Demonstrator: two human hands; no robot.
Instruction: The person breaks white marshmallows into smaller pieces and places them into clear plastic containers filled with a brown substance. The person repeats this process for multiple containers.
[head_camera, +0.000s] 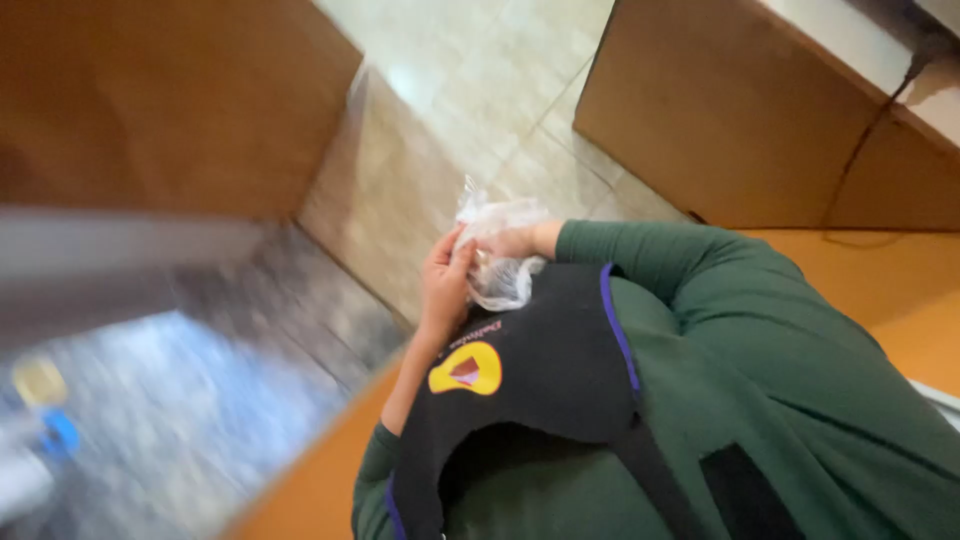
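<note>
At frame centre, my left hand (446, 283) and right hand (512, 243) both clutch a crumpled clear plastic bag (500, 275) against my chest.

both hands are raised close to the chest, the left hand (445, 285) and right hand (508, 243) gripping a crumpled clear plastic bag (500, 255) between them, tight against the black apron (530, 370). beyond the bag, the pale tiled floor (470, 70) lies open between a brown cabinet (150, 100) on one side and another wooden cabinet (720, 110) on the other. a dark cord (860, 150) hangs down the second cabinet's face. the dark stone counter (200, 400) sits near the left elbow, its edge blurred, with small blue and yellow things (45, 410) at its far corner.
</note>
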